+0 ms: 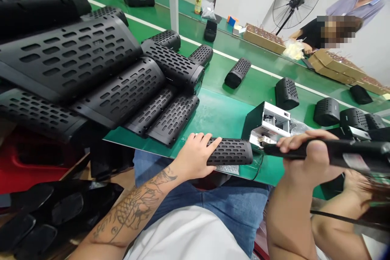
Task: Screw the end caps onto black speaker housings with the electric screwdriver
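Note:
My left hand (196, 156) grips the left end of a black slotted speaker housing (233, 152), which lies on its side near the bench's front edge. The thumb and fingers wrap over its slotted face. In my right hand (309, 160) is a black electric screwdriver (341, 152), held level and slightly blurred. Its tip points left at the front of a small black-and-white screw feeder (274, 120), just beyond the housing's right end. Whether the tip touches the feeder I cannot tell.
Slotted housings (122, 85) are heaped on the left. More housings (287, 93) stand along the green conveyor (258, 81). Another person's arm (338, 219) is close by at right. Across the belt are people, cardboard trays (263, 40) and a fan (297, 0).

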Available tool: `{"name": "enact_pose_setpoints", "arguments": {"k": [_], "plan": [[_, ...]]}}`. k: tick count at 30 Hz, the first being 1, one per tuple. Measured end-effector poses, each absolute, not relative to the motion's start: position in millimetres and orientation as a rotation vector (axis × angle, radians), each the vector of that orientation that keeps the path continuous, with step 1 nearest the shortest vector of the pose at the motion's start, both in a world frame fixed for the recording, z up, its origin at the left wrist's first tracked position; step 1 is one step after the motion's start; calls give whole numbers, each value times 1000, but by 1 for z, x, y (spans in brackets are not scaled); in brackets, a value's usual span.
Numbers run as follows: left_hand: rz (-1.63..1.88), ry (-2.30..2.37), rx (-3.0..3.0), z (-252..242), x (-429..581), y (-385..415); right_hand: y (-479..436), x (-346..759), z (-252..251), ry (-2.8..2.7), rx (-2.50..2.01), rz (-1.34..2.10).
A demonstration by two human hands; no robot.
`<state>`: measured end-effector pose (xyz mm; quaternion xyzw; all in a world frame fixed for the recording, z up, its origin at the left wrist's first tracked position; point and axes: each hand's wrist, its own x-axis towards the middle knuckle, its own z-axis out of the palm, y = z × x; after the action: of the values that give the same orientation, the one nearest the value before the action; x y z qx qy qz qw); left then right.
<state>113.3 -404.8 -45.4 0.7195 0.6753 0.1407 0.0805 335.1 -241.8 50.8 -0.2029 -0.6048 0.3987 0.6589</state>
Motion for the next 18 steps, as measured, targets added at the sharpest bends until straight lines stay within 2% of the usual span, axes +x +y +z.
{"name": "enact_pose_setpoints", "arguments": {"k": [3,7,9,14,18], "plan": [[670,1992,2189,-57,112,-411,-206,345,45,-1229,-697,690],[1216,1862,2123,-88,106,-421,-190,354,23,-1269,-763,759],[1382,1798,1996,-106,104,-427,-192,358,17,-1301,-759,780],[1396,1729,1793,-141,102,-434,-208,363,28,-1318,-784,808],[1414,1664,1793,-147,101,-432,-249,367,50,-1421,-586,942]]}}
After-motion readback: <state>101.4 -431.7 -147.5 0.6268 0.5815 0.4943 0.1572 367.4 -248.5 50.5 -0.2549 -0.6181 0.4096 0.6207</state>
